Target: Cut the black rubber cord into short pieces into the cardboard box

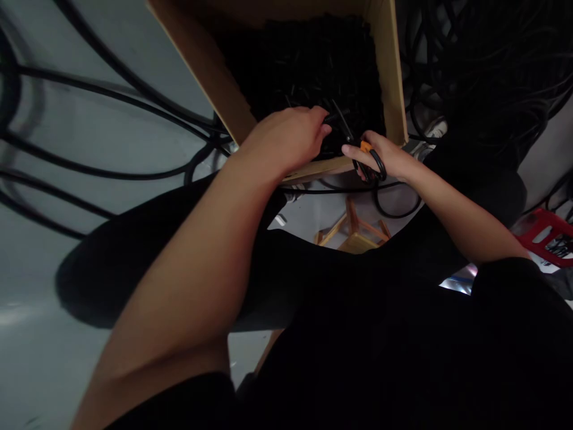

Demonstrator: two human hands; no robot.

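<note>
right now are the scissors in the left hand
No, the scissors are in the right hand, while the left hand is over the box without them.

No text, label, brand, number or sign can be read on anything here.

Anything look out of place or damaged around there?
Nothing is visibly spilled. The black tubing heaped right of the box looks tangled, and more loops lie loose across the floor at left. The box's black pieces are too dark to check.
</note>
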